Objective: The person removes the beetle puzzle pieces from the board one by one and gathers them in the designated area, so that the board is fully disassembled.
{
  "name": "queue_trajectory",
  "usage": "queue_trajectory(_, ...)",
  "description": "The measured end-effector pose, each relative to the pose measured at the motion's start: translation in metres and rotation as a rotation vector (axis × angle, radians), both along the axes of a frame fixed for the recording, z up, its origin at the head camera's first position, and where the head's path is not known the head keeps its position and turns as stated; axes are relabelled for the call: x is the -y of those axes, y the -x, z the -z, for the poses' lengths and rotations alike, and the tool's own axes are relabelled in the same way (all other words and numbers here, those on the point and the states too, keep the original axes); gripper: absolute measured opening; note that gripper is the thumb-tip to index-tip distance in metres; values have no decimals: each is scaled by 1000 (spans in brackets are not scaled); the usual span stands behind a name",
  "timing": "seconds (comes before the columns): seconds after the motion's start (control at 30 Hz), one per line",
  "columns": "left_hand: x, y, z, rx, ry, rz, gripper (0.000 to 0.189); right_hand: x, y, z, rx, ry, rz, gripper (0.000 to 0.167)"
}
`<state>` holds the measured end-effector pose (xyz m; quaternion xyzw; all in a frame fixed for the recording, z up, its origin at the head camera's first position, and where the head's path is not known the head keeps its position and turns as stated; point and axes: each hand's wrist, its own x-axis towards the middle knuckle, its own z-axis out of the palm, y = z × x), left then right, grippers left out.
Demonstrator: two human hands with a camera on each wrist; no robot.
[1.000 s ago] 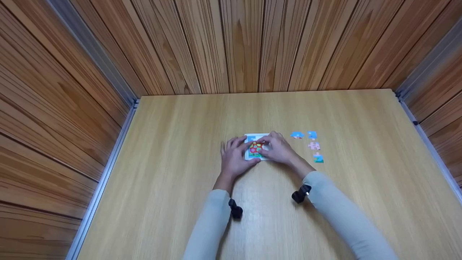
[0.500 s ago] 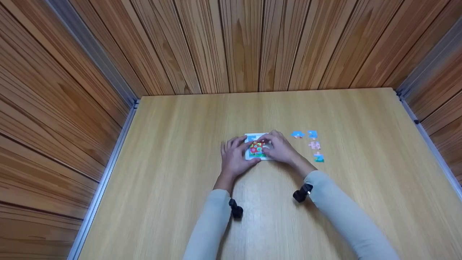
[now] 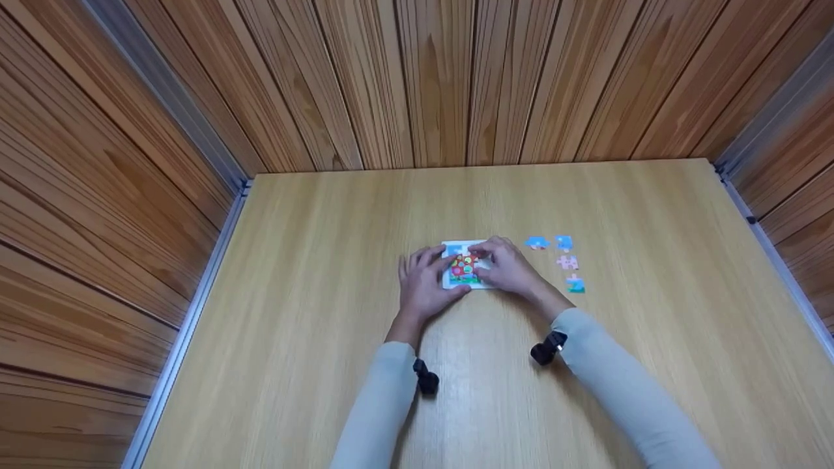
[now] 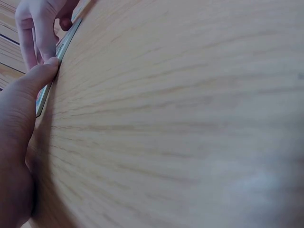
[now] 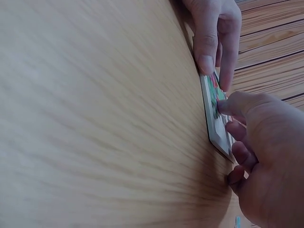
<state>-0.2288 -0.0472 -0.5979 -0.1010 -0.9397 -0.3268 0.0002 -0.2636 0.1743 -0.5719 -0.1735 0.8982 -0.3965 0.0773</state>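
In the head view, a small white-framed puzzle board point(image 3: 445, 281) lies on the table, partly filled with a red, spotted picture above a green strip. My left hand point(image 3: 427, 284) grips its left side, thumb on the front edge and fingers curved over the far side. Over the right half, my right hand point(image 3: 509, 268) curls down, thumb and forefinger on either side of a red puzzle piece point(image 3: 470, 260) in the frame. The right wrist view shows the right thumb point(image 5: 232, 105) pressed to the picture surface, with bare white frame point(image 5: 219, 130) beside it. Fingers hide part of the picture.
Several loose puzzle pieces lie right of the board: a blue one point(image 3: 537, 243), another blue one point(image 3: 563, 243), a pink one point(image 3: 567, 262) and a blue-green one point(image 3: 575, 285). A wood-panelled wall point(image 3: 430, 85) rises behind the table point(image 3: 313, 260).
My right hand has shifted very slightly right, its forefinger drawing back from the picture's middle, so more of the red picture shows. The left hand and the loose pieces stay put.
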Motion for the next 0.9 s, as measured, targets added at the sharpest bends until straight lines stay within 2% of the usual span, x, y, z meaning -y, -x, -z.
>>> queue_trajectory(0.3, 0, 0, -1, 18, 8, -4, 74, -3, 5, -1, 44, -18, -19, 52)
queue_trajectory(0.7, 1, 2, -1, 38, 24, -13, 75, -3, 8, -2, 1, -38, -4, 53)
queue_trajectory(0.9, 0, 1, -1, 33, 24, -14, 76, -8, 7, -5, 4, -13, 11, 52)
